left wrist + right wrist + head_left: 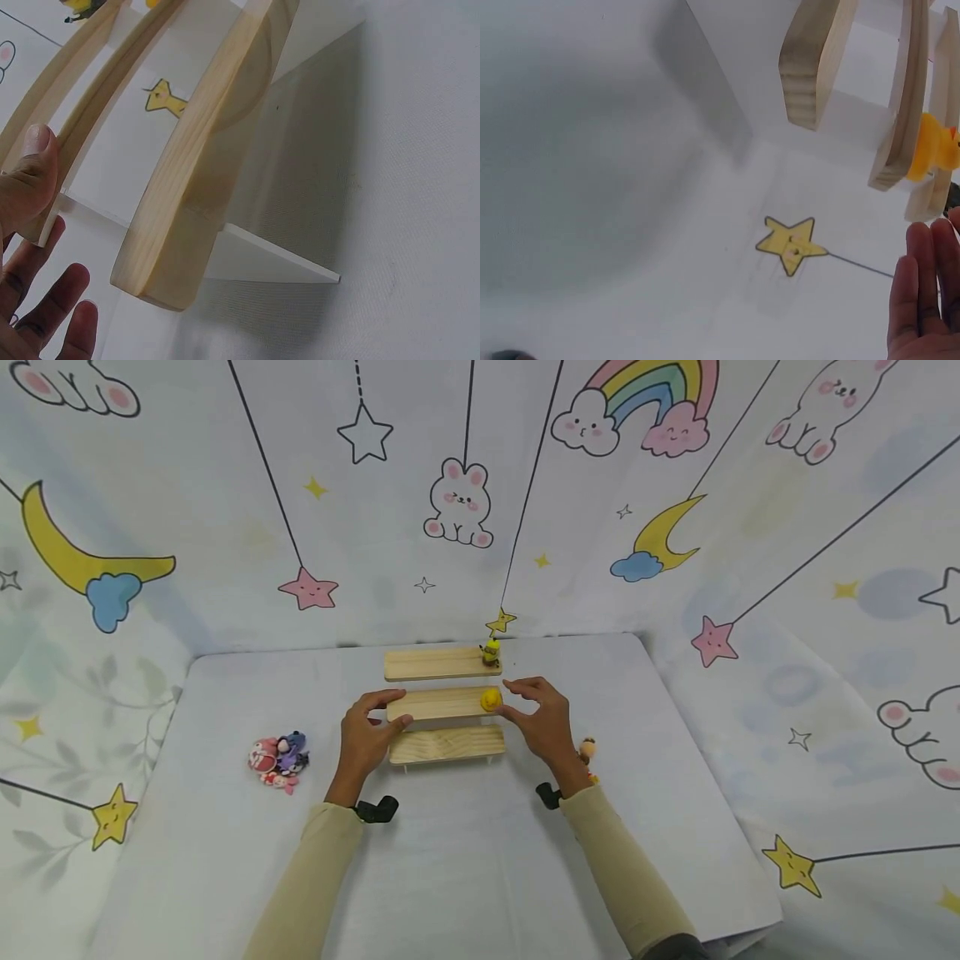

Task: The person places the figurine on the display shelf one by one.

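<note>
A three-step wooden shelf point(438, 703) stands at the middle of the table. A round yellow toy point(491, 698) sits at the right end of its middle step, also seen as the yellow toy point(936, 146) in the right wrist view. A small yellow figure point(491, 652) stands on the top step. My left hand point(386, 712) is at the shelf's left end; its thumb point(34, 165) rests against the middle step, its fingers spread loosely. My right hand point(519, 700) hovers at the right end beside the yellow toy, its fingers point(922, 292) straight and holding nothing.
A pile of small plush figures point(279, 760) lies on the table's left side. Another little figure point(587, 750) peeks out behind my right wrist. White side brackets point(262, 259) carry the shelf. A cartoon-printed cloth point(450, 510) backs the table.
</note>
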`<state>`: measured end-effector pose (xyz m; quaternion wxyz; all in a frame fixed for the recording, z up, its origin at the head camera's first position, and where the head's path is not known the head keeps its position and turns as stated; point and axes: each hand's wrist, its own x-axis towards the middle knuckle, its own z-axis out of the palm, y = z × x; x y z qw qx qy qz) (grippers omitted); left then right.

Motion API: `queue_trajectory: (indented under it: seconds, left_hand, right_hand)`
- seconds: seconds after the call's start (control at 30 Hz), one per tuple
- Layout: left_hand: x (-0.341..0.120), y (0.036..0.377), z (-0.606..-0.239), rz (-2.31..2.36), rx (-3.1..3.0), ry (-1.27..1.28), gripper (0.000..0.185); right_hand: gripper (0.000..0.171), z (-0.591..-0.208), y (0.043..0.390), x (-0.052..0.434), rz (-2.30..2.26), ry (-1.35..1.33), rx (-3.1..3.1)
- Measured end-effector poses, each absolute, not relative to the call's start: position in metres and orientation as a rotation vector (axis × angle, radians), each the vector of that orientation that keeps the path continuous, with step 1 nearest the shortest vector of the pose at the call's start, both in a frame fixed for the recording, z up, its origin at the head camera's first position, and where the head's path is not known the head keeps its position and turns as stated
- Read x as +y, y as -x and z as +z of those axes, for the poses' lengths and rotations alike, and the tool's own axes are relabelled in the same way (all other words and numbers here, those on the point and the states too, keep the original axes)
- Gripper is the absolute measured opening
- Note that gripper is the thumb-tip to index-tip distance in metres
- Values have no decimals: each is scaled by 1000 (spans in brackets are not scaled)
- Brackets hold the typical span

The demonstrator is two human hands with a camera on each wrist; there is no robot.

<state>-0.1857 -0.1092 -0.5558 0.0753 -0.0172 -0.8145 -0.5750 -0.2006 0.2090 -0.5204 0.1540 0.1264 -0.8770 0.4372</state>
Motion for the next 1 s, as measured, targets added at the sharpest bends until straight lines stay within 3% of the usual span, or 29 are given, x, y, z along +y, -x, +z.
queue_trajectory:
  seconds: [1.0]
  left_hand:
    - [-109,186,-558,-1732,-2422,58,50]
  right_hand:
    - [47,-528,162,311,1245,31,-2538]
